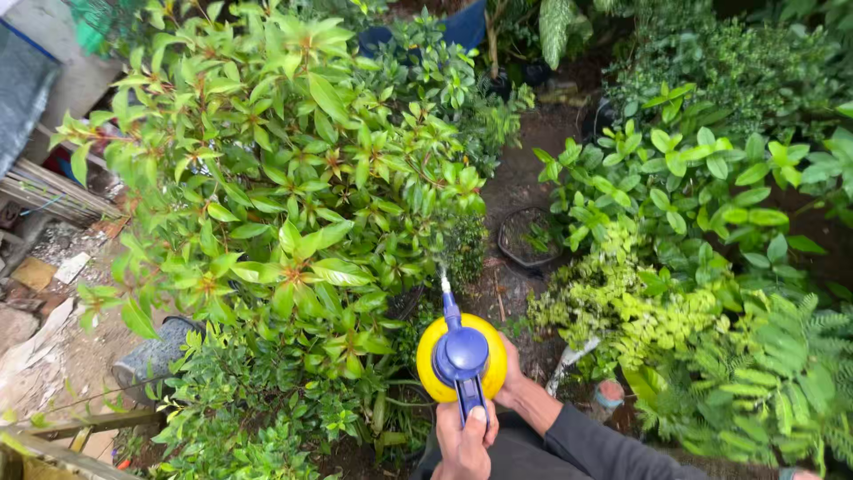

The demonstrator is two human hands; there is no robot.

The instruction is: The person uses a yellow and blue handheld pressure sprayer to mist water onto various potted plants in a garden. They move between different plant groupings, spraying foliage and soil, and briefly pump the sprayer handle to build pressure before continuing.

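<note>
A round yellow spray bottle (pixel 433 364) with a blue pump head (pixel 460 354) sits low in the middle of the view. Its nozzle points up the frame at a big leafy bush (pixel 293 196), and a thin mist shows at the tip. My left hand (pixel 462 440) grips the blue handle from below, thumb on the trigger. My right hand (pixel 514 378), in a dark sleeve, cups the bottle's right side.
A small black pot (pixel 530 238) stands on bare soil between the plants. A grey pot (pixel 151 357) sits low on the left. Broad-leaved shrubs (pixel 693 178) and ferns (pixel 786 373) fill the right side. Planks and rubble (pixel 44 267) lie on the far left.
</note>
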